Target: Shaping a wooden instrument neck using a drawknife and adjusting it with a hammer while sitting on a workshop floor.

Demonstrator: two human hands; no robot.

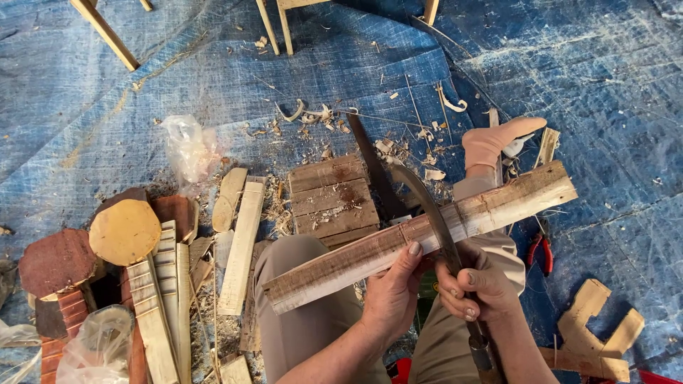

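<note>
Here, at far left, round wooden discs [124, 231] and reddish offcuts are seen heaped beside a bundle of notched slats [160, 299], with a clear plastic bag [96, 348] below them. Just right of the heap, a pale flat strip [240, 245] is laid on the blue tarp [107, 99], and a small slatted wooden block [333, 199] is set beyond the knee. A long wooden plank [427, 231] is held slantwise across the lap, its low end near the left knee and its high end past the foot [498, 139]. The left hand [391, 295] is clenched around the plank's near edge, thumb pressed on its upper face. The right hand [478, 284] is closed tight around the handle of a curved knife [434, 213], whose blade is laid across the plank just beside the left thumb. Red-handled pliers [541, 252] are seen under the plank's right part, and a notched wooden cut-out [597, 331] is lying at lower right.
</note>
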